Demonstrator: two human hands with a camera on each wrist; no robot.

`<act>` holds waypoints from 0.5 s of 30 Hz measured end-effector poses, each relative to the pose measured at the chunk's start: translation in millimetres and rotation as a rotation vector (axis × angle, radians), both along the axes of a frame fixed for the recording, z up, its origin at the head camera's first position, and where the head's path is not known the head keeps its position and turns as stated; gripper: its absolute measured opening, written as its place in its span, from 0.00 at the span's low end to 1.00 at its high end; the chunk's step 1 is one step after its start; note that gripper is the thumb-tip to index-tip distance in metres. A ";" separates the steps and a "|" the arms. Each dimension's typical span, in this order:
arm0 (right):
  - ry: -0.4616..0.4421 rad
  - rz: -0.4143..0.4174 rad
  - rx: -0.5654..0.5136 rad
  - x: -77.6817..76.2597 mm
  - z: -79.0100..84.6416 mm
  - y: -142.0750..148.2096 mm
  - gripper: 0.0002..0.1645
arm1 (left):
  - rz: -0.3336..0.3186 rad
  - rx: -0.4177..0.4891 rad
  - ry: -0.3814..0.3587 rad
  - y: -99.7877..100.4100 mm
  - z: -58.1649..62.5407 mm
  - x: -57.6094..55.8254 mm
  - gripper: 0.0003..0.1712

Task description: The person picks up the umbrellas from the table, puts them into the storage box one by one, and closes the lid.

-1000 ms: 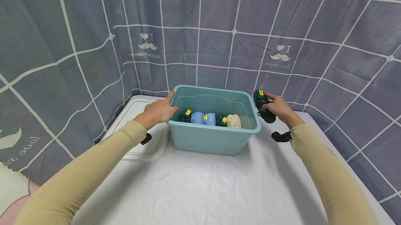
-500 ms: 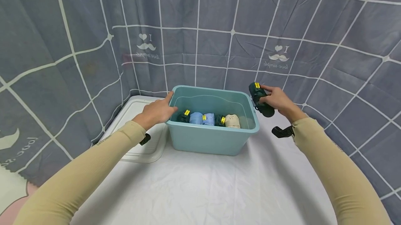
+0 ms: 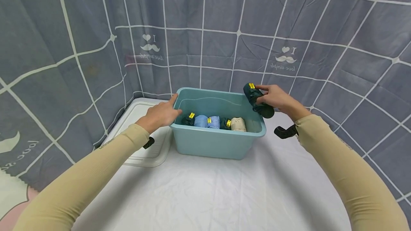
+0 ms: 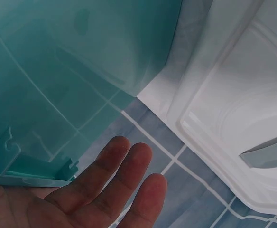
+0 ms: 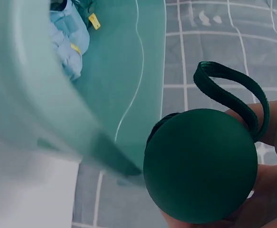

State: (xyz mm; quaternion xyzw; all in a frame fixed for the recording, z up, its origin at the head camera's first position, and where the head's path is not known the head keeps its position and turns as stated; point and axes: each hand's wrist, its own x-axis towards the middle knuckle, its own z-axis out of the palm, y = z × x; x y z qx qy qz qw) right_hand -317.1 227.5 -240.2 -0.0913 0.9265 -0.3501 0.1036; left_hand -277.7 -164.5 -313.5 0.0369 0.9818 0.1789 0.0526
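Observation:
My right hand (image 3: pixel 277 98) grips a folded dark green umbrella (image 3: pixel 258 101) above the right end of a teal plastic bin (image 3: pixel 208 143). A yellow tag marks the umbrella's far end; its round handle end and wrist loop (image 5: pixel 231 99) face the right wrist camera. Inside the bin lie several folded umbrellas in a row: dark green ones, light blue ones such as a blue umbrella (image 3: pixel 201 121), and a beige umbrella (image 3: pixel 238 124) at the right. On the bin's left rim rests my left hand (image 3: pixel 160 114), its fingers (image 4: pixel 141 159) extended outside the wall in the left wrist view.
A translucent white lid (image 3: pixel 151 152) lies left of the bin, partly under the left forearm. White cloth (image 3: pixel 205 191) covers the table. Grey checked curtains (image 3: pixel 221 49) stand close behind and at both sides.
My right hand has carried the green umbrella leftward and slightly up, from outside the bin's right end to over its rim. The left hand keeps its place on the left rim.

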 end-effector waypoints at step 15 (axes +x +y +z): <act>-0.075 0.167 0.034 0.1 9.5 -38.5 0.45 | 0.001 0.001 -0.015 0.1 1.4 0.2 0.46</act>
